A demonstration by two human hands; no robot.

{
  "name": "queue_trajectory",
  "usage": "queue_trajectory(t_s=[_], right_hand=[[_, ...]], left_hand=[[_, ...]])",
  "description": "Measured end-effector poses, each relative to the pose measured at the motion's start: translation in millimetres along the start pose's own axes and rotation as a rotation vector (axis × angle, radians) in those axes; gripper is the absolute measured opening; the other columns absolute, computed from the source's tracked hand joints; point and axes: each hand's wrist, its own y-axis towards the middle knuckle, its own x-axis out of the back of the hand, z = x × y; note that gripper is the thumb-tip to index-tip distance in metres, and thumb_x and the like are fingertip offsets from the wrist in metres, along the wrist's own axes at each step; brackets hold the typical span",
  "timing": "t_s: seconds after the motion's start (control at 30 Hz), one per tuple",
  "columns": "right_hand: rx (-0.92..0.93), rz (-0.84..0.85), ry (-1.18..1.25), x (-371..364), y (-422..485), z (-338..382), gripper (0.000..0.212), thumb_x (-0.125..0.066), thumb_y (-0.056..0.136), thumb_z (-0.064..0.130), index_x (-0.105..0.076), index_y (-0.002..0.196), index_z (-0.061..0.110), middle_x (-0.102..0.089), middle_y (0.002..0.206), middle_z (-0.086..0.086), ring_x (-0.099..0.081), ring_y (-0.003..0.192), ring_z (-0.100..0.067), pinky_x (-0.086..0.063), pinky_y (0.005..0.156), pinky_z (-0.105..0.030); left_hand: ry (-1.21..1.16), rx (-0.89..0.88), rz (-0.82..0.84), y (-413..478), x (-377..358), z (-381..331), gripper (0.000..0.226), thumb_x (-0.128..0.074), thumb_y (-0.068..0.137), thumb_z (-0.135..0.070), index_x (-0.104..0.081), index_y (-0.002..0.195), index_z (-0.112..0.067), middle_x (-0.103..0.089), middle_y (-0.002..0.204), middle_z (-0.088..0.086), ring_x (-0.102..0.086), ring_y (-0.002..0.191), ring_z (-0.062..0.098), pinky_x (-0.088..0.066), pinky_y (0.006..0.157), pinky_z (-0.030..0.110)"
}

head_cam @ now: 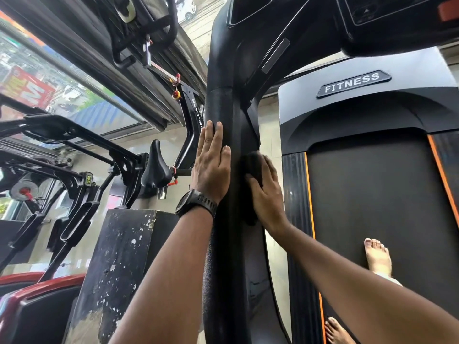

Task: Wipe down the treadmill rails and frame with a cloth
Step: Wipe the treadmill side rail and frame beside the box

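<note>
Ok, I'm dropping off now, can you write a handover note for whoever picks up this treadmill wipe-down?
Left hand: flat, fingers straight, resting on the black padded treadmill handrail, holding nothing.
Right hand: presses the dark cloth flat against that rail's inner side.
Done: wiping is under way here; which parts are already clean cannot be told.
Left: likely the rest of this rail and the black ribbed side frame with its orange edge.

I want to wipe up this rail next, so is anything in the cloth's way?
Nothing visible. The right hand presses the cloth on the rail; the left hand lies flat to its left, off that path.
</note>
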Motion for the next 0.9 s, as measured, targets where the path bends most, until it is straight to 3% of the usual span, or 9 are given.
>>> queue_trajectory(t_s=[0.07, 0.23, 0.4, 0.57, 0.73, 0.9], right_hand=[[0.047, 0.000, 0.023, -2, 9, 7, 0.060, -0.048, 0.102, 0.039, -0.026, 0.157, 0.042, -0.023, 0.167, 0.008, -0.027, 0.151, -0.012, -0.028, 0.114, -0.026], [-0.252, 0.039, -0.003, 2, 17, 1, 0.062, -0.044, 0.107, 0.042, -0.015, 0.162, 0.037, -0.017, 0.169, 0.002, -0.028, 0.152, -0.026, -0.027, 0.119, -0.044], [0.093, -0.031, -0.025, -2, -15, 14, 0.060, -0.054, 0.104, 0.024, -0.027, 0.156, 0.034, -0.022, 0.168, 0.007, -0.032, 0.148, -0.017, -0.036, 0.111, -0.033], [-0.176, 0.042, -0.061, 2, -1, 0, 0.055, -0.042, 0.106, 0.040, -0.023, 0.158, 0.040, -0.027, 0.165, 0.003, -0.041, 0.144, -0.029, -0.039, 0.113, -0.050], [0.111, -0.003, -0.054, 1, -23, 18, 0.060, -0.045, 0.103, 0.040, -0.023, 0.160, 0.037, -0.016, 0.170, 0.007, -0.030, 0.150, -0.018, -0.035, 0.111, -0.035], [-0.180, 0.065, -0.061, 6, -4, 11, 0.058, -0.043, 0.107, 0.038, -0.021, 0.160, 0.036, -0.024, 0.165, 0.003, -0.042, 0.142, -0.030, -0.036, 0.110, -0.045]], left_hand=[[0.005, -0.002, -0.004, 0, 0, 0, 0.056, -0.036, 0.104, -0.023, -0.022, 0.158, -0.021, -0.008, 0.167, -0.004, -0.002, 0.152, 0.007, 0.000, 0.122, 0.020], [-0.006, 0.012, -0.016, 0, 0, -3, 0.056, -0.037, 0.103, -0.023, -0.023, 0.158, -0.022, -0.010, 0.166, -0.004, -0.003, 0.152, 0.007, -0.002, 0.123, 0.023], [-0.002, 0.014, -0.002, -4, 0, -1, 0.058, -0.033, 0.101, -0.027, -0.022, 0.157, -0.016, -0.010, 0.166, 0.000, -0.004, 0.153, 0.010, -0.002, 0.124, 0.024], [0.007, 0.016, 0.011, -20, 1, -3, 0.059, -0.034, 0.101, -0.027, -0.020, 0.158, -0.015, -0.009, 0.166, 0.001, -0.004, 0.153, 0.011, -0.001, 0.123, 0.024], [0.033, 0.002, 0.023, -41, 4, 1, 0.057, -0.037, 0.104, -0.024, -0.019, 0.158, -0.015, -0.008, 0.166, 0.000, -0.001, 0.151, 0.007, 0.003, 0.121, 0.017], [0.027, 0.018, 0.007, -75, 3, 3, 0.058, -0.036, 0.102, -0.026, -0.019, 0.158, -0.018, -0.009, 0.166, -0.003, -0.002, 0.151, 0.005, 0.006, 0.117, 0.010]])
